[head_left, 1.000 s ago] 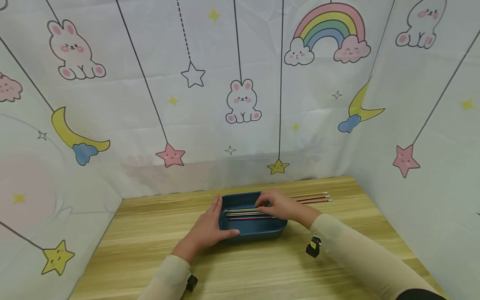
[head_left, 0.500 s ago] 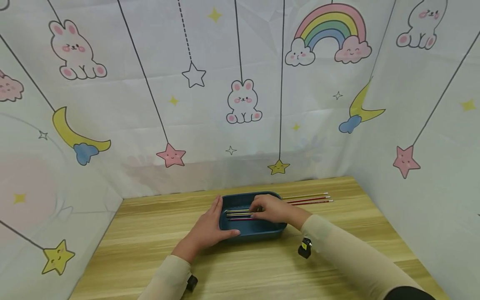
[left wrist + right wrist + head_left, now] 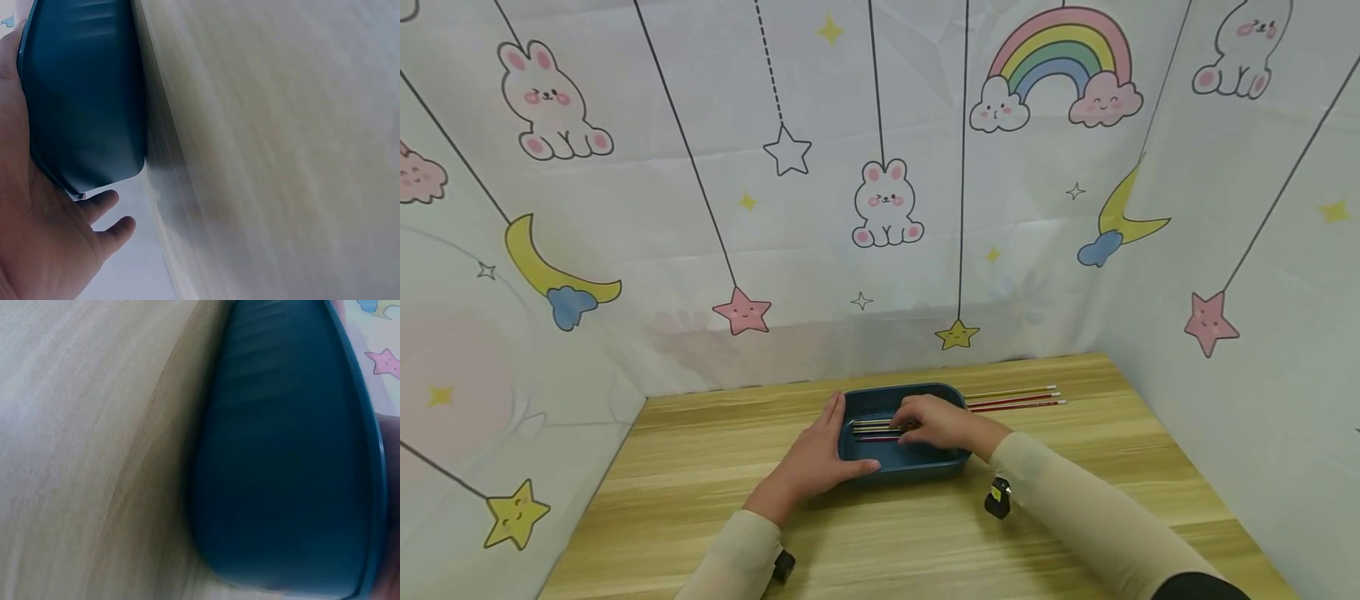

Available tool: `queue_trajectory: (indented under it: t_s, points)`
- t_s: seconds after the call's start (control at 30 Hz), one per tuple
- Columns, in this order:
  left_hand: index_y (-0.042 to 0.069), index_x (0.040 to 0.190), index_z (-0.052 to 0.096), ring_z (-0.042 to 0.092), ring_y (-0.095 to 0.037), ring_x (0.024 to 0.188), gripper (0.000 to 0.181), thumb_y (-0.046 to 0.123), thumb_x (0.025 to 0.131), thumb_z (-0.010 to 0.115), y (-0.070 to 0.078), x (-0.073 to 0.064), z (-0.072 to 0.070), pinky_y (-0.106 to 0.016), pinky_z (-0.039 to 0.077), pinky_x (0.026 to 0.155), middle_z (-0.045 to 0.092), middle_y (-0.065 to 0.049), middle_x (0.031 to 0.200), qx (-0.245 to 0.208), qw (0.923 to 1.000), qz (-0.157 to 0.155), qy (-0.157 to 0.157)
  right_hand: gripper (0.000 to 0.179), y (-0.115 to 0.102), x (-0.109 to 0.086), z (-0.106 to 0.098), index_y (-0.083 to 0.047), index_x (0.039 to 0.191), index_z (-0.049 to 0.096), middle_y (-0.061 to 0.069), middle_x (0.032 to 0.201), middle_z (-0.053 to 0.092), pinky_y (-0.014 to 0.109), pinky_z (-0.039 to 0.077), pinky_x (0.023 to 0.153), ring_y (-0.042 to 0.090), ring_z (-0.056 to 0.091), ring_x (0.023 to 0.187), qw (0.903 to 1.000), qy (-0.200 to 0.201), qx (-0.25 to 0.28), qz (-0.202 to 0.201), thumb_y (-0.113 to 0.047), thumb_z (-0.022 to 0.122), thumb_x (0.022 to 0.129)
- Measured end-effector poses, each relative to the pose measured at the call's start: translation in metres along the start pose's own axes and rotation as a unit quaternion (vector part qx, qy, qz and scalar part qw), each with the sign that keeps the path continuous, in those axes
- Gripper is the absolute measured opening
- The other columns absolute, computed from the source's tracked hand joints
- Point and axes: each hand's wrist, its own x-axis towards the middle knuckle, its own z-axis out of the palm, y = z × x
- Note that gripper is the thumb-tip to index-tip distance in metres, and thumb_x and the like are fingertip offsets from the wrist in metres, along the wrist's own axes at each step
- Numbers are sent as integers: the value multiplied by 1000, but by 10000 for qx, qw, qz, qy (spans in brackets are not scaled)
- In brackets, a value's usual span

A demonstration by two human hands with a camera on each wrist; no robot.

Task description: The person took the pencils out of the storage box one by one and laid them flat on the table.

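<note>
A dark blue tray [image 3: 910, 473] with rounded corners sits on the wooden table. Several thin pencils [image 3: 872, 430] lie lengthwise inside it, their left ends showing. My right hand [image 3: 936, 422] reaches in over the right side, with curled fingers and thumb pinching the pencils; their right ends are hidden beneath it. At the left end, my left hand [image 3: 816, 454] braces the tray, straight fingers along the end wall and thumb along the near rim. The left wrist view shows the tray's outer wall [image 3: 87, 106] against that hand's palm. In the right wrist view, the tray [image 3: 281, 456] blocks most of the right hand.
Three more pencils [image 3: 1017, 406] with white ends lie on the table [image 3: 880, 533] behind and right of the tray. A white cloth backdrop [image 3: 820, 250] printed with rabbits, stars and moons stands along the back and both sides.
My right hand has slid left and slightly toward me along the pencils in the tray, uncovering the tray's back right corner. The left hand and tray have stayed in place.
</note>
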Motion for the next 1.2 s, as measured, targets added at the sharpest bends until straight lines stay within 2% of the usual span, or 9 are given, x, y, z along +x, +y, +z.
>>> queue_trajectory:
  t_s: [0.2, 0.5, 0.8, 1.2]
  points:
    - [10, 179, 8, 35, -45, 162, 132, 77, 90, 78, -2, 1, 1, -63, 37, 125, 7, -12, 186, -44, 10000, -3, -1, 25, 0, 2, 2, -9, 124, 85, -2, 107, 71, 31, 58, 88, 10, 66, 97, 10000, -74, -28, -14, -9, 85, 99]
    - [9, 179, 8, 34, -45, 162, 134, 80, 88, 78, -1, 0, 0, -63, 36, 126, 7, -11, 186, -53, 10000, -37, -2, 27, 1, 3, 6, -7, 123, 85, -1, 103, 72, 29, 58, 86, 11, 67, 95, 9995, -151, -269, -44, -3, 85, 97]
    - [10, 179, 8, 34, -44, 162, 135, 82, 88, 76, -1, 1, 2, -62, 37, 126, 6, -11, 186, -53, 10000, -39, -6, 27, 3, 5, 7, -5, 121, 86, 0, 101, 72, 26, 59, 83, 10, 70, 94, 9998, -136, 118, -22, 4, 83, 96]
    - [10, 179, 8, 35, -44, 162, 134, 80, 89, 77, 1, -2, 0, -61, 36, 126, 5, -10, 186, -70, 10000, -30, -23, 21, 1, 4, 10, -9, 117, 88, 0, 101, 75, 28, 59, 81, 11, 70, 94, 9998, 5, -202, 8, -1, 82, 99]
